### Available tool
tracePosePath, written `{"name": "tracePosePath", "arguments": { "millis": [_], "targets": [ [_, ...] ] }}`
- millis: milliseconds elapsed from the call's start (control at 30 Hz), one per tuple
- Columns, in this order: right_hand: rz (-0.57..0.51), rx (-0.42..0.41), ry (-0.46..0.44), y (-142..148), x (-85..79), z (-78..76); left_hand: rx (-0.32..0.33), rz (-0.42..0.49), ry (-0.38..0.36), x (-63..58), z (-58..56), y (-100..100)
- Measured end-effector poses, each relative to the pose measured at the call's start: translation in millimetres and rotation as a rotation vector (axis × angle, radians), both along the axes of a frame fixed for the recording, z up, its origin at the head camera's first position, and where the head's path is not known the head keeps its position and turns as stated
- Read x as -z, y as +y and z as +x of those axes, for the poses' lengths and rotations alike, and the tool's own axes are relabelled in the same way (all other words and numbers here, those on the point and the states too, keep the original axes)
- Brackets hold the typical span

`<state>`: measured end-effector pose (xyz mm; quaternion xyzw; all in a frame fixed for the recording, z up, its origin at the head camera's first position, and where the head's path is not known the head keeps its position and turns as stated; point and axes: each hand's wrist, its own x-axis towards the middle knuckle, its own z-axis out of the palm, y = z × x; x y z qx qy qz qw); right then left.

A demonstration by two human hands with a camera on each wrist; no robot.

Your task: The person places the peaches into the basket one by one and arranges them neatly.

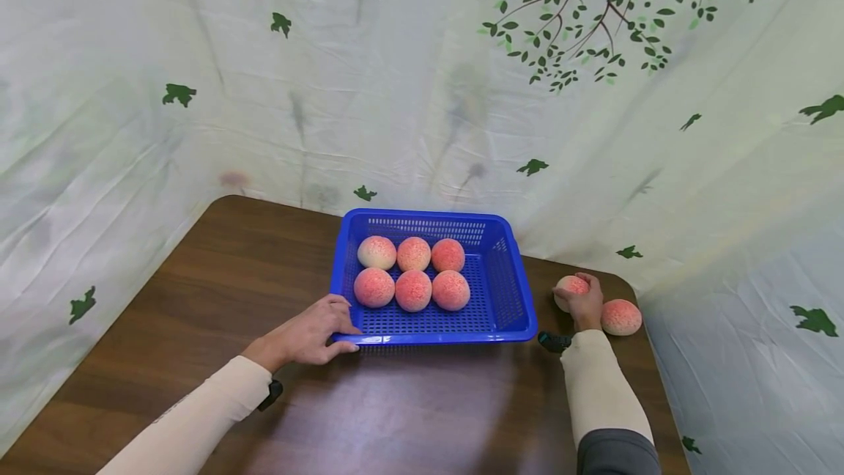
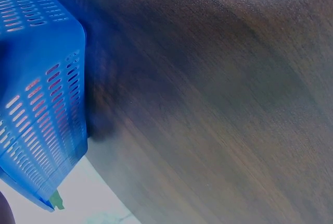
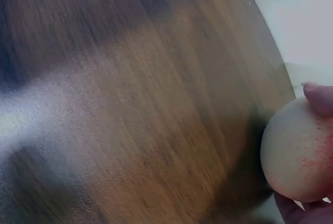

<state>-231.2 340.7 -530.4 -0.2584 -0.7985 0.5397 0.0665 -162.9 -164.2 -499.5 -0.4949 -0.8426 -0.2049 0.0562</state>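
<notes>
A blue plastic basket [image 1: 502, 270] holds several pink-and-cream peaches [image 1: 413, 290] in two rows, toward its left side. My left hand [image 1: 315, 332] grips the basket's rim at the front left corner, thumb outside and fingers over the edge. In the left wrist view the slotted basket wall [image 2: 44, 104] fills the left side. At the right part of the table my right hand [image 1: 585, 304] holds a peach [image 1: 571, 286] between thumb and fingers; the right wrist view shows this peach [image 3: 294, 153] close up. Another peach [image 1: 621, 317] lies just right of that hand.
The brown wooden table [image 1: 217, 299] has its right edge close to the loose peach. A pale cloth [image 1: 395, 94] printed with leaves and branches hangs behind the table and along both sides. The basket's back stands near the table's rear edge.
</notes>
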Motion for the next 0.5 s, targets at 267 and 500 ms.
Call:
{"name": "tracePosePath", "arguments": {
  "millis": [267,500],
  "targets": [
    [-0.034,0.044,-0.005,2.8,6.3,2.2,0.005,0.011,0.006,0.0,-1.5,0.4],
    [-0.037,0.0,-0.03,1.3,2.6,8.0,0.0,0.011,0.015,0.2,-0.6,0.5]
  ]
}}
